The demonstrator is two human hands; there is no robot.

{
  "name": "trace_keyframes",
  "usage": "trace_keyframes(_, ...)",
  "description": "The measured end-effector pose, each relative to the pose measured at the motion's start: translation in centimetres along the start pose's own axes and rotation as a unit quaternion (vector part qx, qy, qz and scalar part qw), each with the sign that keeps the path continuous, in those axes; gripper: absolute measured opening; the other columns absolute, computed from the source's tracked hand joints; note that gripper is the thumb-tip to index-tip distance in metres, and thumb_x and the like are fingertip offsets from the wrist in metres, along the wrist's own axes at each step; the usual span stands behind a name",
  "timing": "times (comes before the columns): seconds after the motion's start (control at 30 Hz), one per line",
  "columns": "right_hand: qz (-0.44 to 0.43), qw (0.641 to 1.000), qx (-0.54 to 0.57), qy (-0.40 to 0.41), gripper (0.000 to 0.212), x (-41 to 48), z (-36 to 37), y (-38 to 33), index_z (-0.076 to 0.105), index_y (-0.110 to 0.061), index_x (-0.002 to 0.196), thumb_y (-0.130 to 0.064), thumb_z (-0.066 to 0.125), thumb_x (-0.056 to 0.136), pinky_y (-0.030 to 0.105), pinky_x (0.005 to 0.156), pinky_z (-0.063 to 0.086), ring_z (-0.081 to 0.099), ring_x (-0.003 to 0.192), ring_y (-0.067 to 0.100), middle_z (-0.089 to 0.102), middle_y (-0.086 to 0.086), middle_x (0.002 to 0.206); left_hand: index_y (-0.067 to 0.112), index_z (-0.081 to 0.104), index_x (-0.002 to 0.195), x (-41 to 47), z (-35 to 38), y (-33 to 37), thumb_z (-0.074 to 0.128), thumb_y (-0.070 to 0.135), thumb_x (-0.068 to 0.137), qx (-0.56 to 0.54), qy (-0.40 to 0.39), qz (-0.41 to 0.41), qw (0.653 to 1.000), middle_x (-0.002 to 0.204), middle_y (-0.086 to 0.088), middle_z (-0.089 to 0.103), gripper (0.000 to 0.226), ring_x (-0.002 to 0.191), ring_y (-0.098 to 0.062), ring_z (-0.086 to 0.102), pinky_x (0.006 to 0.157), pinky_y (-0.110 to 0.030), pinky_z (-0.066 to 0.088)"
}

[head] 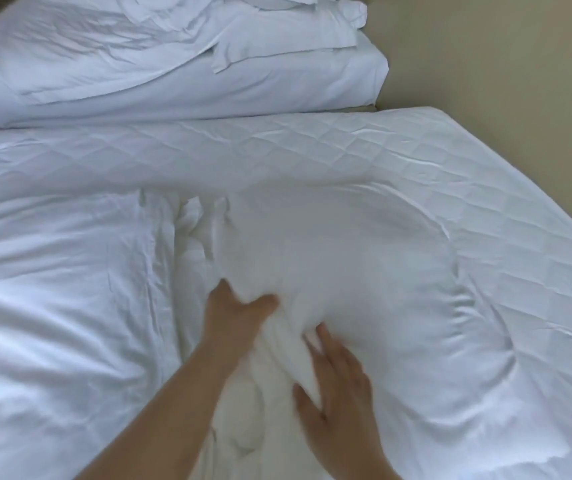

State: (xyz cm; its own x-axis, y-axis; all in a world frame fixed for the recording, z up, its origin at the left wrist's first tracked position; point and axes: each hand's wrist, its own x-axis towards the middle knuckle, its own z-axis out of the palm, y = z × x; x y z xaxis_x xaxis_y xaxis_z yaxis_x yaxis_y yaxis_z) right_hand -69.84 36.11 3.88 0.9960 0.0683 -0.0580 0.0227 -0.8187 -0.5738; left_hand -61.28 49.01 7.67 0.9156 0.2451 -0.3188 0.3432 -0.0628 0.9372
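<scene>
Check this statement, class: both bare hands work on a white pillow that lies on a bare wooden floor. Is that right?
Not quite. The head view shows the left hand and the right hand on the white pillow, but it lies on a quilted white mattress cover, not on a bare wooden floor.

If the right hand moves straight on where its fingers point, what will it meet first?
The right hand lies on the white pillow, so it would probably press deeper into that puffed bulk first; depth is unclear.
</scene>
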Motion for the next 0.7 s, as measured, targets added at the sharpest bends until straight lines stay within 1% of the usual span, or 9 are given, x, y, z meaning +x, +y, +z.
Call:
trace_keyframes(0.07, 0.024, 0.991, -0.093, -0.089, 0.070, -0.3, 1.3, -1.8, 0.041, -0.034, 0.123, -0.057, 0.030, 0.058, 0.027, 0.076, 0.053, 0.049, 0.111, 0.013, 0.058, -0.009, 0.127, 0.007, 0.057, 0.109, 0.7, -3.7, -1.9, 0.073, 0.013, 0.076, 0.056, -0.029, -0.081, 0.995, 0.091, -0.006, 0.062, 0.037, 0.080, -0.021, 0.058, 0.065, -0.028, 0.047)
trace_keyframes(0.17, 0.056, 0.977, -0.128, -0.162, 0.097, 0.3, 2.7, -1.5, 0.029, -0.043, 0.138, -0.075, 0.011, 0.049, 0.037, 0.109, 0.024, 0.025, 0.137, 0.012, 0.019, -0.016, 0.152, 0.004, 0.054, 0.121, 1.6, -6.3, -4.2, 0.063, 0.031, 0.084, 0.132, -0.141, -0.189, 0.963, 0.113, -0.009, 0.063, 0.046, 0.097, -0.025, 0.060, 0.085, -0.032, 0.047)
trace_keyframes(0.23, 0.016, 0.989, -0.119, -0.086, 0.091, 1.0, 2.4, -0.7, 0.058, -0.044, 0.115, -0.090, 0.003, 0.059, 0.040, 0.096, 0.039, 0.051, 0.120, 0.012, 0.050, -0.015, 0.135, 0.004, 0.056, 0.117, 3.4, -6.2, -4.2, 0.054, 0.046, 0.085, 0.163, -0.139, -0.175, 0.961, 0.111, -0.010, 0.063, 0.053, 0.098, -0.026, 0.060, 0.086, -0.030, 0.047)
trace_keyframes(0.3, 0.016, 0.993, -0.118, 0.018, 0.079, 1.8, 1.8, 0.1, 0.071, -0.033, 0.078, -0.073, 0.004, 0.084, 0.030, 0.066, 0.050, 0.069, 0.078, 0.014, 0.071, -0.013, 0.089, 0.001, 0.056, 0.118, 6.1, -5.5, -3.5, 0.050, 0.054, 0.084, 0.128, -0.100, -0.176, 0.971, 0.113, -0.013, 0.062, 0.063, 0.104, -0.030, 0.059, 0.093, -0.034, 0.046)
trace_keyframes(0.33, 0.025, 0.991, -0.112, 0.067, 0.073, 2.2, 1.7, 0.5, 0.071, -0.029, 0.079, -0.066, 0.009, 0.089, 0.029, 0.067, 0.049, 0.068, 0.078, 0.017, 0.072, -0.010, 0.086, 0.001, 0.052, 0.123, 7.6, -5.0, -3.1, 0.052, 0.057, 0.081, 0.087, -0.079, -0.188, 0.975, 0.118, -0.014, 0.060, 0.070, 0.108, -0.031, 0.057, 0.097, -0.038, 0.044)
trace_keyframes(0.43, 0.034, 0.987, -0.123, 0.094, 0.050, 3.1, 2.7, 1.3, 0.053, -0.023, 0.114, -0.057, 0.034, 0.083, 0.034, 0.092, 0.031, 0.045, 0.110, 0.021, 0.066, 0.008, 0.114, 0.003, 0.035, 0.138, 11.3, -3.4, -2.5, 0.066, 0.063, 0.066, -0.002, -0.027, -0.220, 0.975, 0.132, -0.014, 0.050, 0.098, 0.116, -0.033, 0.052, 0.101, -0.045, 0.042)
trace_keyframes(0.5, 0.034, 0.980, -0.171, 0.094, 0.059, 3.7, 3.3, 1.7, 0.045, -0.023, 0.123, -0.053, 0.038, 0.073, 0.037, 0.093, 0.024, 0.039, 0.112, 0.020, 0.064, 0.010, 0.119, 0.004, 0.033, 0.139, 12.8, -2.2, -2.1, 0.073, 0.044, 0.071, -0.041, 0.000, -0.194, 0.980, 0.135, -0.014, 0.048, 0.088, 0.118, -0.032, 0.051, 0.100, -0.043, 0.043)
trace_keyframes(0.6, 0.038, 0.977, -0.196, 0.076, 0.069, 3.8, 4.2, 2.6, 0.034, -0.024, 0.137, -0.052, 0.037, 0.074, 0.038, 0.099, 0.019, 0.037, 0.117, 0.021, 0.057, 0.008, 0.127, 0.004, 0.044, 0.131, 13.9, -0.3, -0.9, 0.066, 0.006, 0.080, -0.034, 0.014, -0.066, 0.997, 0.127, -0.012, 0.054, 0.056, 0.111, -0.028, 0.054, 0.091, -0.032, 0.045)
trace_keyframes(0.7, 0.024, 0.979, -0.185, 0.086, 0.064, 4.0, 5.6, 2.8, 0.009, -0.035, 0.145, -0.053, 0.028, 0.087, 0.036, 0.105, 0.006, 0.028, 0.128, 0.027, 0.038, 0.004, 0.136, 0.011, 0.039, 0.133, 13.8, -0.5, 0.3, 0.057, -0.001, 0.083, 0.001, 0.050, 0.052, 0.997, 0.114, 0.000, 0.050, 0.054, 0.099, -0.015, 0.050, 0.082, -0.022, 0.041)
